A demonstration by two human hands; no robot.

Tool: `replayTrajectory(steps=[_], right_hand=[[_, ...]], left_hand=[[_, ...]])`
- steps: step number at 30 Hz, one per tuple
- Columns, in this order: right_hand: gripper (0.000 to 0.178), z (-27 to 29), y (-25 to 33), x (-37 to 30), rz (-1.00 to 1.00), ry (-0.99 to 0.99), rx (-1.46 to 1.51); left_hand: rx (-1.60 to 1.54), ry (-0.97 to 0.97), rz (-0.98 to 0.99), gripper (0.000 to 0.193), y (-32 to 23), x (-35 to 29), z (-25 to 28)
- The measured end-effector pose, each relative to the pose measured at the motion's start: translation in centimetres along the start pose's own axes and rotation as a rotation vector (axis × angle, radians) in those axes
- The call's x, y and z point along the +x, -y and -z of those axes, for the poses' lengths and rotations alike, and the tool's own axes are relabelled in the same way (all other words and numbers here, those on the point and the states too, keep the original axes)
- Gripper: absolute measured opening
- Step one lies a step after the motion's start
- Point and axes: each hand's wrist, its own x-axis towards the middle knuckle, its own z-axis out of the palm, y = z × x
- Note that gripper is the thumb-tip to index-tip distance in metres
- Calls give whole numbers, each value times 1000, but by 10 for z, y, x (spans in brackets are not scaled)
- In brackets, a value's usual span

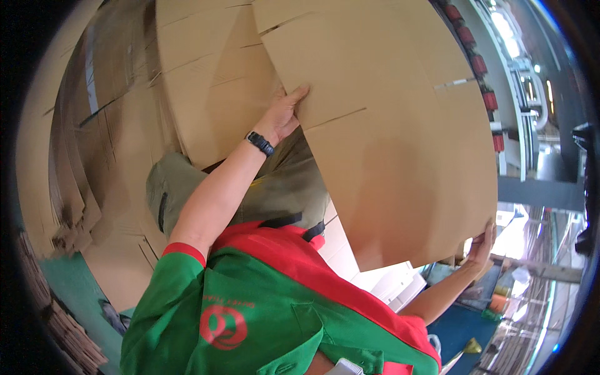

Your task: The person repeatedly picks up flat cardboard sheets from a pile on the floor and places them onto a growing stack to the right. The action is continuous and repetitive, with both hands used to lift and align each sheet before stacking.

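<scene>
Rollers [489,100] behind; cardboard [394,144] between grips [282,116] [481,248].

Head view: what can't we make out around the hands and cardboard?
In the head view:
Left hand: fingertips hidden behind the cardboard sheet.
Right hand: too small to tell gripping from supporting.
Cardboard sheet: underside faces away; far end cut off by top edge.
Cardboard stack at left: blurred, count unclear.

The cardboard sheet [400,162] was tan, the shirt [269,312] green and red, the trousers [281,194] olive green, the watch [260,143] black.
</scene>
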Motion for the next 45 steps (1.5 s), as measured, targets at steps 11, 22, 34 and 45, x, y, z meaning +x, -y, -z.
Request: replayTrajectory(steps=[11, 22, 34, 45], right_hand=[[65, -40, 65, 38, -58, 343, -607], [46, -208, -1, 121, 0, 490, -525], [44, -159, 46, 82, 154, 480, -532], [40, -90, 171, 37, 243, 260, -740]], left_hand=[[37, -29, 38, 41, 20, -29, -13], [116, -38, 207, 40, 54, -101, -21], [-46, 218, 233, 27, 31, -38, 56], [-9, -45, 338, 20, 48, 57, -48]])
